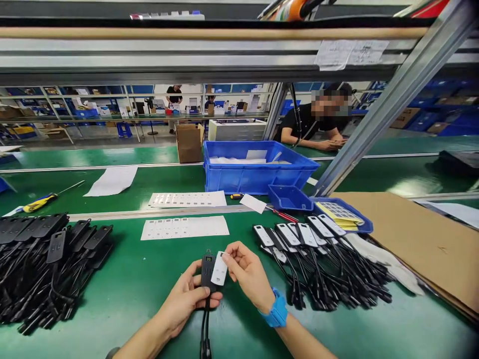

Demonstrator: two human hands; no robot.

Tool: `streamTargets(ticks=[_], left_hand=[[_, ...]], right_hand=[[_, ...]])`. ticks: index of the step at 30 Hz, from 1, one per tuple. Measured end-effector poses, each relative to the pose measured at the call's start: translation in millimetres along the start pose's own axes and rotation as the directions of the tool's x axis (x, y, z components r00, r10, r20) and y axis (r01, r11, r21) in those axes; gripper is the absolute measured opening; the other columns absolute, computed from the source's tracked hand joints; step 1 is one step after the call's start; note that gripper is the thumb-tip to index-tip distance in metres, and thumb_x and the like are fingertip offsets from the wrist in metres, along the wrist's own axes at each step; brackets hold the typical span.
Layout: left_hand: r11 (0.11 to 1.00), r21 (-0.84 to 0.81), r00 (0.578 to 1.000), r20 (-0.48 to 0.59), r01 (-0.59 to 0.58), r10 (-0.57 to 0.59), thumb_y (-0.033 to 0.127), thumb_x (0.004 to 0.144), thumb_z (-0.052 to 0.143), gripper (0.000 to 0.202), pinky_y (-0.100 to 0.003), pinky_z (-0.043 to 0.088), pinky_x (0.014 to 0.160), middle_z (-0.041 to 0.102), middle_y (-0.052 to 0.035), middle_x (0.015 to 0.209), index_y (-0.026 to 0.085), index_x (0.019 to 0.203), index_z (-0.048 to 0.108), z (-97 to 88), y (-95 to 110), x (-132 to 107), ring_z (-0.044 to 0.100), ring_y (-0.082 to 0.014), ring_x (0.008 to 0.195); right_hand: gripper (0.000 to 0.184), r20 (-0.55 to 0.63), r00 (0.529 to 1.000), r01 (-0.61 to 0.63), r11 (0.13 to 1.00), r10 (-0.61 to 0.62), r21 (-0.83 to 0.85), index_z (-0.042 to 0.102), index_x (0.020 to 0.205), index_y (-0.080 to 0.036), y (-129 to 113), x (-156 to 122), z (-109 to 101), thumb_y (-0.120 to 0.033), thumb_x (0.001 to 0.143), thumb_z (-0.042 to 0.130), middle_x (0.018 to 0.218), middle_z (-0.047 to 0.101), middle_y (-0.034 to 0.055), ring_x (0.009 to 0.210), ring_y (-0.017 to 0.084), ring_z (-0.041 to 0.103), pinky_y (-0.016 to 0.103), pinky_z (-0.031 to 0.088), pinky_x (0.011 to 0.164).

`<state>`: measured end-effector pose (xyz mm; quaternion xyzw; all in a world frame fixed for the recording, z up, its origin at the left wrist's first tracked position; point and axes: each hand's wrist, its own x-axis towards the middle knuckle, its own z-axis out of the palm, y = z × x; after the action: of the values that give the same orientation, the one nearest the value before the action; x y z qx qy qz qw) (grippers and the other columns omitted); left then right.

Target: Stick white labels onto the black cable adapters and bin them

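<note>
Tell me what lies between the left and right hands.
Head view: the black device, held by the left hand, and the white label, pinched by the right hand; whether the two touch, I can't tell.

Bench (149,279) is a shiny green top with a metal strip (119,215) running across. Big heap of black units (56,247) with cables on the left, a bunch of white-faced ones (318,271) on the right. Two label sheets (185,228) in the middle, one behind the other. Further back: yellow screwdriver (41,203), loose paper (114,180), blue bin (243,175).
</note>
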<state>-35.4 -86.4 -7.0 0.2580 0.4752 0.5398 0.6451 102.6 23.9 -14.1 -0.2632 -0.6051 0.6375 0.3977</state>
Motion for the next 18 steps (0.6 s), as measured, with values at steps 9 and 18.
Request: streamTargets(ticks=[9,18], left_hand=[[1.000,0.002,0.996,0.090,0.020,-0.020,0.014,0.074,0.066,0.063,-0.045,0.045,0.091,0.065,-0.0137,0.103,0.018,0.130,0.036,3.5,-2.0,-1.3,0.065,-0.0275,0.097],[0.998,0.061,0.996,0.085,0.027,-0.032,0.028,0.079,0.068,0.063,-0.044,0.047,0.090,0.067,-0.0145,0.100,0.018,0.131,0.034,6.8,-0.3,-2.5,0.065,-0.0287,0.097]], right_hand=[[0.021,-0.001,1.000,-0.027,0.992,0.027,-0.125,0.059,0.079,-0.016,3.5,-5.9,5.4,-0.036,0.082,0.065,0.066,0.053,-0.0014,0.056,0.010,0.048,0.021,0.039,0.048],[0.022,-0.008,0.998,-0.060,0.989,0.060,-0.134,0.060,0.079,-0.017,5.9,-8.7,5.8,-0.038,0.081,0.066,0.062,0.052,-0.0019,0.055,0.011,0.049,0.022,0.041,0.048]])
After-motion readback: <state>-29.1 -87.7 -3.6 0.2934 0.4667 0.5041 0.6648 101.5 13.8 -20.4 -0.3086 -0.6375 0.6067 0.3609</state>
